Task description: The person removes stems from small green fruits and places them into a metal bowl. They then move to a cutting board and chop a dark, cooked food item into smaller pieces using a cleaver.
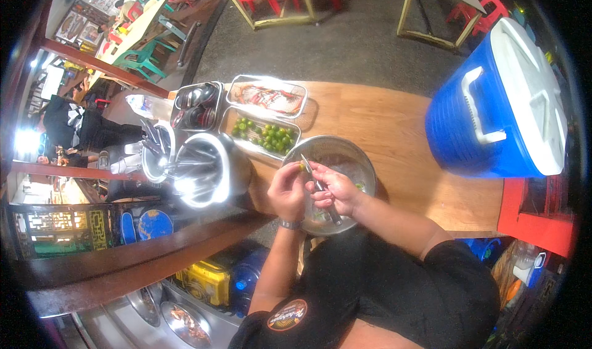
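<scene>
My left hand (287,192) pinches a small yellow-green citrus fruit (302,167) between its fingertips, above a round metal mesh strainer (367,164). Wrapped around the handle of a knife (307,163) is my right hand (334,191); the blade points up beside the fruit, seemingly touching it. Some green bits lie in the strainer below. Just behind it, a wire-rimmed basket (299,129) holds many small green citrus fruits (273,137). Another basket (304,94) with red chillies (263,97) stands farther back.
At left on the wooden table (402,131) stand a basket of dark-topped containers (196,106) and metal pots of utensils (226,168). A blue cooler with a white lid (476,113) stands at right. Tables and red chairs are beyond. A person in black (88,122) is at far left.
</scene>
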The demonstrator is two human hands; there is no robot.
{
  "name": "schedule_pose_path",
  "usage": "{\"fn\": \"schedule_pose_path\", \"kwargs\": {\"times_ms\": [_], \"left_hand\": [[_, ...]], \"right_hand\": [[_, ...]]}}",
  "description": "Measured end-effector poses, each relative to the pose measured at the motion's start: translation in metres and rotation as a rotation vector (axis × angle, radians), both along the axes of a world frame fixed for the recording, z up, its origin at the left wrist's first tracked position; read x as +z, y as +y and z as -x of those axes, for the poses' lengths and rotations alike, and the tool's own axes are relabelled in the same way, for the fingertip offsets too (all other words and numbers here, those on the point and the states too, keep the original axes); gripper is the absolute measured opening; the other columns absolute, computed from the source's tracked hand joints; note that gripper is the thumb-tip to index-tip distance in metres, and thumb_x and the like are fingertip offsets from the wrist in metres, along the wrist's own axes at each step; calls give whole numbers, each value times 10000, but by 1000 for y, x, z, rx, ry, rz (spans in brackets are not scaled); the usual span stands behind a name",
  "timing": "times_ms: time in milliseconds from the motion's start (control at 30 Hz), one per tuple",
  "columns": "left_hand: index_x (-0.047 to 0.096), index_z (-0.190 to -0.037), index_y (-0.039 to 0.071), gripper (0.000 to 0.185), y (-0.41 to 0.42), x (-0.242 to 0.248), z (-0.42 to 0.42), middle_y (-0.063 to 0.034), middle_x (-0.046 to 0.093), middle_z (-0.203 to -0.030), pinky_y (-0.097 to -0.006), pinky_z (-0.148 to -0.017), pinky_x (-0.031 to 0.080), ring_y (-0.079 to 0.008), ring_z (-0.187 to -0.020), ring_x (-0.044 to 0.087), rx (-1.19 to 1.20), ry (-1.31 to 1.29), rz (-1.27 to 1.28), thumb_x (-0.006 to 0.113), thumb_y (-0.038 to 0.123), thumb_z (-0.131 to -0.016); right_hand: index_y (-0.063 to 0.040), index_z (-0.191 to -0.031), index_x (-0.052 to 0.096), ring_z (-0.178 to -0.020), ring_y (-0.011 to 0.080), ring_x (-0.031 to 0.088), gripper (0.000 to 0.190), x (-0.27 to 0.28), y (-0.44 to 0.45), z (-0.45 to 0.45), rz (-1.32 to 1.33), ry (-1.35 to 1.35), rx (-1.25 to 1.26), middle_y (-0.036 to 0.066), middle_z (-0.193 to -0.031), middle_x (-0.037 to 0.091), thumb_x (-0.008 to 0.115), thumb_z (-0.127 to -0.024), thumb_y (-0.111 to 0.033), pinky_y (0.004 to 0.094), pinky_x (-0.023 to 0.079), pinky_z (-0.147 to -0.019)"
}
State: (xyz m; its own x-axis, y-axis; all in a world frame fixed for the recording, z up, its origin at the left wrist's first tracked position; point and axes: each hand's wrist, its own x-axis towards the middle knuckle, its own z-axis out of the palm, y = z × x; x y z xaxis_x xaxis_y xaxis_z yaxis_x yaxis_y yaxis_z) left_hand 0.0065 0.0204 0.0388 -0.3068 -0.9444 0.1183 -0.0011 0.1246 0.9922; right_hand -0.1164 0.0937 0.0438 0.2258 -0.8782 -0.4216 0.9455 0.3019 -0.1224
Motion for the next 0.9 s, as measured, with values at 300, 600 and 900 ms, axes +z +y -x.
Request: {"fn": "schedule_pose_path", "kwargs": {"times_ms": [300,600,900], "left_hand": [[603,-1128,-32,252,-10,6,-5,-108,651,-1023,-296,-732,576,-189,-814,665,-18,470,-625,660,-40,-883],[640,-1077,-58,206,-2,6,-5,-107,679,-963,-279,-722,552,-160,-830,658,87,261,-416,681,-26,-878],[686,-1019,-63,165,3,6,-4,-106,701,-938,-252,-721,537,-132,-804,649,39,71,-173,693,-35,-856]], "right_hand": [[-158,-1511,235,-524,76,410,539,11,12,-5,134,905,66,82,-810,613,444,-1014,-150,232,368,-480],[-111,-1445,405,-689,96,574,451,16,9,-6,285,1146,72,43,-751,636,463,-998,-115,294,479,-678],[-139,-1233,409,-476,68,383,204,10,-2,3,183,664,86,64,-741,560,436,-1041,-202,232,318,-417]]}}
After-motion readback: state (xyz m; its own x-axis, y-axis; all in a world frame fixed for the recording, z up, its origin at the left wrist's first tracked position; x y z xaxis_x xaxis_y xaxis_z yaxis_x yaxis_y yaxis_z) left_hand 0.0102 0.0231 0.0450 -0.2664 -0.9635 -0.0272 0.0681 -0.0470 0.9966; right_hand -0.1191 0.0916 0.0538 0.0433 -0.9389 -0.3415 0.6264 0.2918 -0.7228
